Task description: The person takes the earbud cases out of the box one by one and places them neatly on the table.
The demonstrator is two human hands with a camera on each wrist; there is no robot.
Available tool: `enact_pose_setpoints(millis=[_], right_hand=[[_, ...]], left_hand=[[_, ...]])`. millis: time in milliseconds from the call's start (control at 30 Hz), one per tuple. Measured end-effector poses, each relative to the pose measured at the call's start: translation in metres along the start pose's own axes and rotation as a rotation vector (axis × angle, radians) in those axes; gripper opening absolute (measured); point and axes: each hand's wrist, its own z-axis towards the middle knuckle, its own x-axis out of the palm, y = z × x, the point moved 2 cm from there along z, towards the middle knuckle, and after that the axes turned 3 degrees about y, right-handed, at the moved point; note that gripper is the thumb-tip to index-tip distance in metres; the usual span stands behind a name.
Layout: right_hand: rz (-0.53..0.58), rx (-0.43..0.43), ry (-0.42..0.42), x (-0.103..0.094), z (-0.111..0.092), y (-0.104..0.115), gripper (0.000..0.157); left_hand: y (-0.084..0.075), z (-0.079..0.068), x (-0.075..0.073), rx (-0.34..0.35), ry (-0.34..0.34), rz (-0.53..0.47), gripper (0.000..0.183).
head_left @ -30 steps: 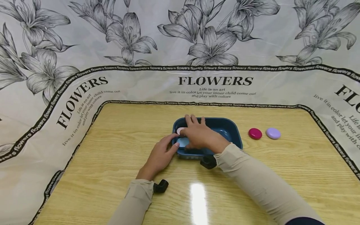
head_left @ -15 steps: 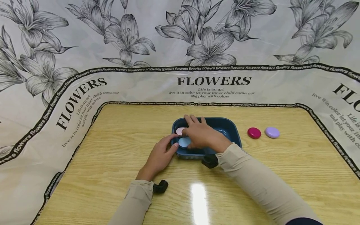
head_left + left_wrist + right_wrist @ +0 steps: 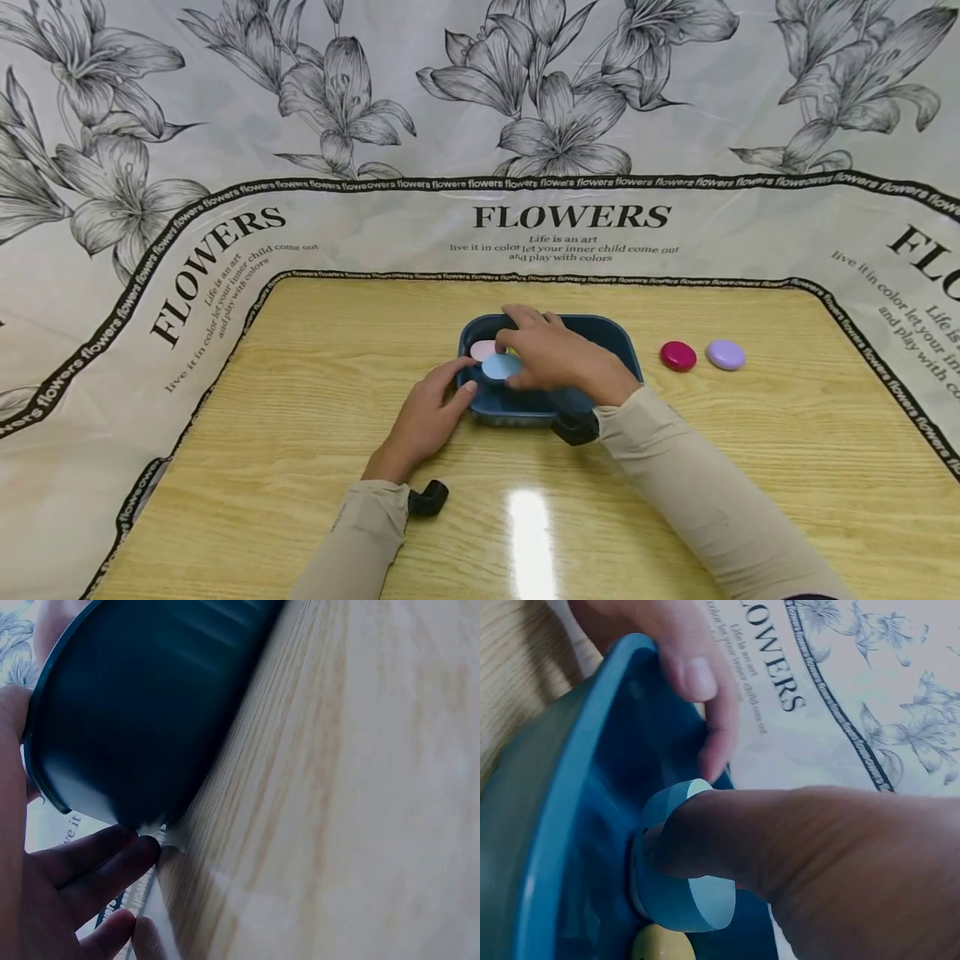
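Between the thumb and fingers of my right hand (image 3: 558, 358), a light blue round disc (image 3: 501, 367) is pinched and tilted inside a dark blue rectangular bin (image 3: 517, 417). A pale pink disc (image 3: 482, 350) lies behind it at the bin's left end. Part of a yellow round piece (image 3: 664, 943) shows below the blue disc in the right wrist view. My left hand (image 3: 423, 417) holds the bin's left end, thumb and index finger over the rim; its other fingers (image 3: 112, 870) lie along the outer wall. My right hand hides part of the bin's inside.
A crimson round piece (image 3: 678, 356) and a lilac one (image 3: 726, 354) lie on the wooden table (image 3: 285, 417) right of the bin. A flower-printed cloth (image 3: 390, 225) rises behind the table and along its sides. Black wrist mounts (image 3: 429, 497) sit at both cuffs.
My right hand has raised the light blue disc and shifted it slightly right and away. A bit of yellow now shows beside it. My left hand stays at the rim.
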Motion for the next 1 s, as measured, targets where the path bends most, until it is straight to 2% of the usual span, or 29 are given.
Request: enact_pose_setpoints(millis=[167,567,833,1000], right_hand=[[0.06,0.004,-0.024,-0.006,-0.006,-0.007,0.032],[0.114,0.035,-0.079,-0.011,-0.019,-0.018,0.035],[0.142,0.059,-0.173,-0.015,-0.033,-0.03,0.038],[0.158,0.082,-0.2,-0.014,-0.038,-0.036,0.038]], left_hand=[[-0.001,0.0,-0.001,-0.005,-0.004,0.004,0.047],[-0.002,-0.002,-0.001,-0.022,-0.004,0.016,0.051],[-0.002,-0.001,0.0,-0.02,-0.005,0.019,0.051],[-0.003,-0.002,0.0,-0.018,0.005,0.022,0.051]])
